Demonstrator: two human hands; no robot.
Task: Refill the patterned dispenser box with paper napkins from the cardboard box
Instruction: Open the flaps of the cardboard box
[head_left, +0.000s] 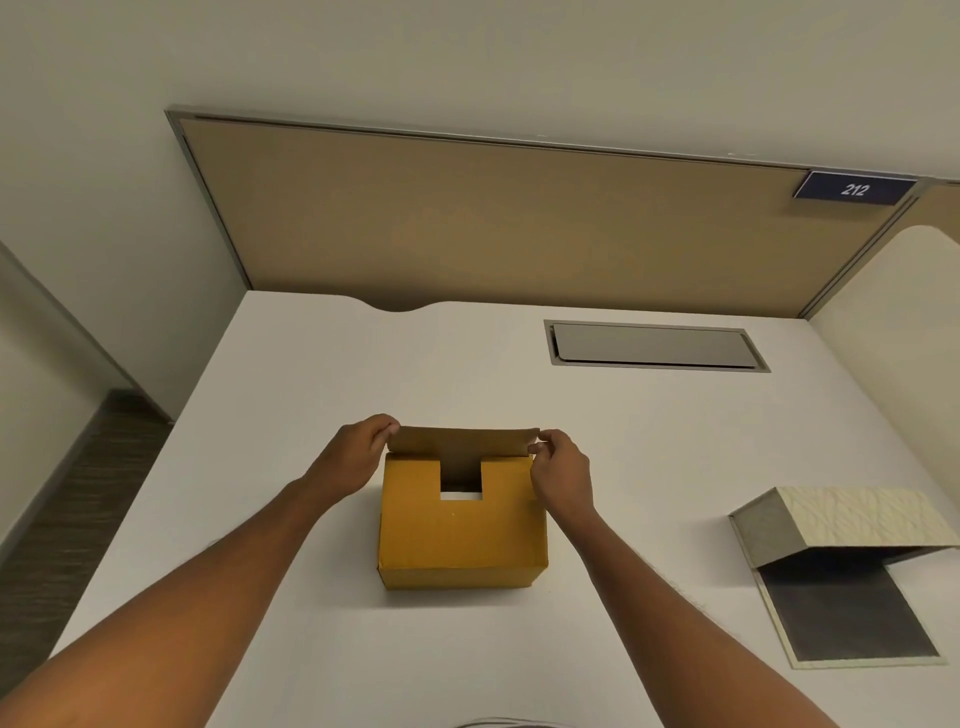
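A: Fingertips first. The left hand pinches the far left corner of the cardboard box's rear flap, thumb and fingers closed on the edge. The right hand does the same at the far right corner, fingers curled and pressed onto the flap's end.

B: And the flap itself?

A: It stands up and leans slightly away from the person, hinged along the far top edge of the cardboard box. The near top panel lies flat and has a square notch cut into its far edge; something white shows through that notch, though what it is cannot be told.

B: Where does the box sit?

A: On the white desk, roughly central and nearer the person than the far edge. Bare surface lies on every side of it.

B: And the patterned dispenser box?

A: The patterned dispenser box is well apart, to the right, by the right edge of the view. Its cream textured lid is propped open and its dark inner base lies flat towards the person.

B: Anything farther out?

A: A grey recessed hatch is set into the desk beyond the box, to the right. A tan partition bounds the desk's far edge, with a blue plate reading 212 at its upper right corner. The desk's left edge drops to dark flooring.
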